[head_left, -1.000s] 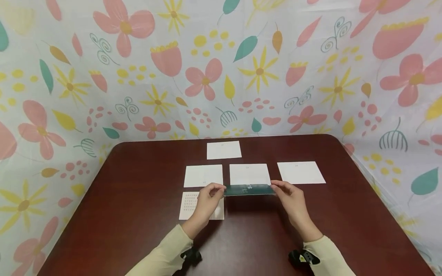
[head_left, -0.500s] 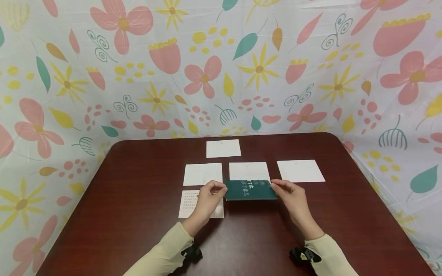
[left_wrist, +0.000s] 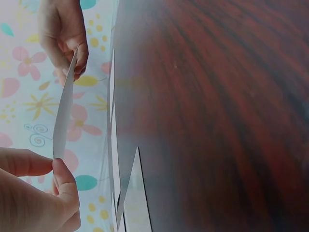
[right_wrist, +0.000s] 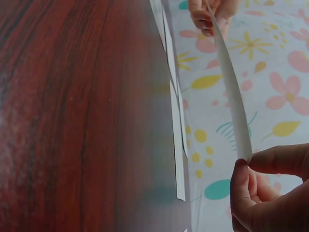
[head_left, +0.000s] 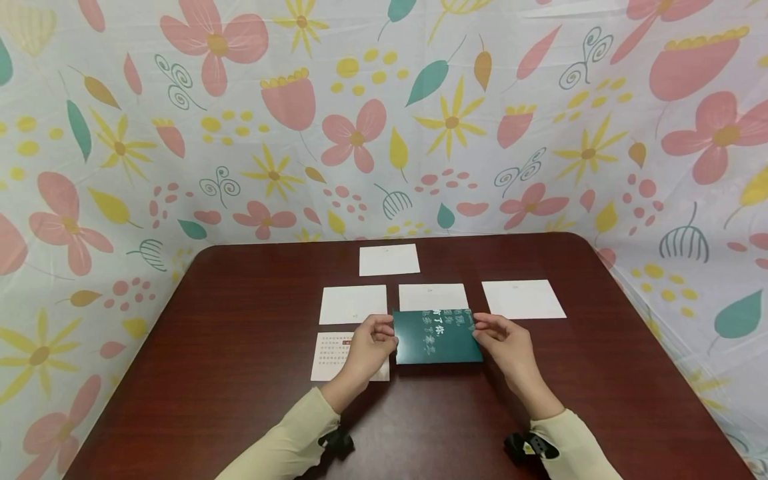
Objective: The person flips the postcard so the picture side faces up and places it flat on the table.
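Note:
A dark green card (head_left: 435, 343) with pale handwritten-style characters is held up above the table between both hands. My left hand (head_left: 369, 350) pinches its left edge between thumb and forefinger. At the right edge, my right hand (head_left: 507, 347) grips it the same way. Both wrist views show the card's pale back nearly edge-on, off the tabletop: the card (left_wrist: 63, 116) in the left one, the card (right_wrist: 234, 101) in the right. Below my left hand lies a card printed with rows of text (head_left: 329, 357), partly covered by that hand.
White cards lie face down on the dark red table (head_left: 240, 373): one at the back (head_left: 390, 260), one left of centre (head_left: 353, 305), one behind the green card (head_left: 432, 297), one to the right (head_left: 523, 299). A flowered cloth (head_left: 384, 133) hangs behind the table.
The green card has tilted from nearly edge-on to showing its printed face toward the head camera. Both hands keep their hold and stay nearly in place.

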Tool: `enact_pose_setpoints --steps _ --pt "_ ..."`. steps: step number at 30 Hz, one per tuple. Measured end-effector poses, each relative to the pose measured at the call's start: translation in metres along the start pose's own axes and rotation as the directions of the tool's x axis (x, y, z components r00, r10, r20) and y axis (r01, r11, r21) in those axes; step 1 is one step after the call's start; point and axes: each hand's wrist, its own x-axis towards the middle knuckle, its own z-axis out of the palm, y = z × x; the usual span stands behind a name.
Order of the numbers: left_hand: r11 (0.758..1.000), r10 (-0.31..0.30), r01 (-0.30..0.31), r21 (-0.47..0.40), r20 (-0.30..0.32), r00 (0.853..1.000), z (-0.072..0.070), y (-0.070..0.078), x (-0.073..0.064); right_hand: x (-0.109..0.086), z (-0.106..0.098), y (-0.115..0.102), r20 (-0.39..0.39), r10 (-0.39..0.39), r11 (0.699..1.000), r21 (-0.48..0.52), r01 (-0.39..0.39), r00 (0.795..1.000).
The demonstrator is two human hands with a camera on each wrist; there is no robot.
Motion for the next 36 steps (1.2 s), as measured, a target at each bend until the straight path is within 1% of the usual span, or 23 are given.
enact_pose_setpoints --steps 4,9,12,15,17,20,23,26,30,32,36 --pt "0.999 -0.017 0.017 0.033 0.01 1.0 0.002 -0.016 0.007 -0.001 -0.002 0.001 0.016 0.003 0.999 -0.041 -0.002 1.0" --pt "0.997 -0.029 0.025 0.074 0.061 0.998 0.005 -0.024 0.009 -0.001 -0.004 0.008 0.051 0.013 0.996 -0.089 -0.008 0.999" --pt "0.991 -0.028 0.014 0.131 0.109 0.994 0.007 -0.026 0.009 0.0 -0.006 0.012 0.068 0.013 0.992 -0.124 -0.004 0.998" --pt "0.974 -0.016 -0.021 0.227 0.157 0.987 0.009 -0.026 0.009 0.0 -0.008 0.014 0.083 0.017 0.987 -0.16 -0.003 0.996" --pt "0.954 -0.003 -0.054 0.293 0.19 0.982 0.01 -0.026 0.01 0.0 -0.009 0.015 0.088 0.021 0.984 -0.178 -0.005 0.996" --pt "0.918 0.015 -0.109 0.382 0.24 0.971 0.012 -0.024 0.011 0.0 -0.01 0.015 0.1 0.034 0.98 -0.199 -0.014 0.994" --pt "0.876 0.012 -0.148 0.46 0.286 0.958 0.014 -0.023 0.01 0.001 -0.011 0.015 0.12 0.049 0.975 -0.223 -0.021 0.992" --pt "0.826 -0.006 -0.17 0.538 0.309 0.951 0.017 -0.022 0.01 0.001 -0.012 0.016 0.136 0.051 0.966 -0.258 -0.015 0.989" --pt "0.761 -0.027 -0.187 0.621 0.319 0.948 0.018 -0.019 0.011 0.003 -0.011 0.018 0.149 0.044 0.955 -0.296 0.002 0.988" --pt "0.742 -0.035 -0.191 0.642 0.322 0.946 0.018 -0.017 0.012 0.003 -0.011 0.018 0.159 0.044 0.95 -0.313 0.008 0.986" --pt "0.721 -0.061 -0.18 0.669 0.32 0.945 0.019 -0.016 0.015 0.005 -0.01 0.018 0.179 0.04 0.933 -0.36 0.028 0.983"
